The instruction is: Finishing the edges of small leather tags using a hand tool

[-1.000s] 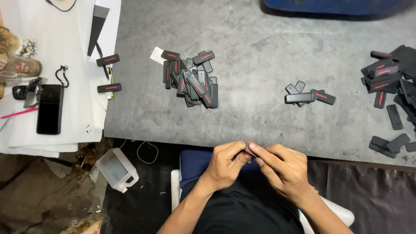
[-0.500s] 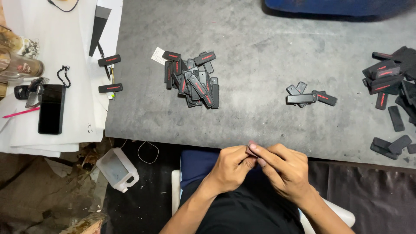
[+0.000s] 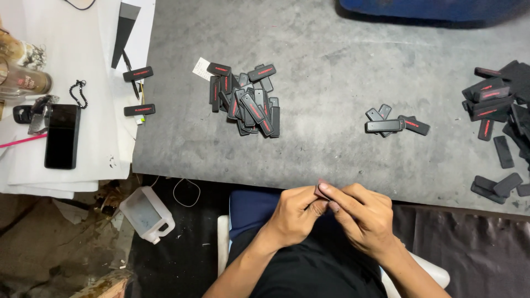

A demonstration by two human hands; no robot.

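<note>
**Both hands pinched on one small dark piece at the bench edge**

Your left hand (image 3: 295, 215) and right hand (image 3: 364, 218) meet just below the near edge of the bench (image 3: 331, 66), over your lap. The grip of each is closed: fingertips of both hands clamp together on a small dark piece (image 3: 321, 191), mostly hidden, so its shape cannot be told.

Nearest on the bench, a small cluster of tabs (image 3: 395, 122) lies flat: slim rectangular pieces, matte black with rounded corners, one with a red stripe. Further left sits a loose heap of tabs (image 3: 248, 99), overlapping at all angles, many with red stripes. At the right edge another pile of tabs (image 3: 499, 99) spreads out, with a few plain dark ones near it.

The bench top is rough, mottled grey, scuffed and dusty. White paper sheets (image 3: 66, 66) cover its left side, carrying a glossy black phone (image 3: 62, 136) and two single tabs. Below, a translucent plastic jug (image 3: 147, 212) stands on the dirty floor.
</note>
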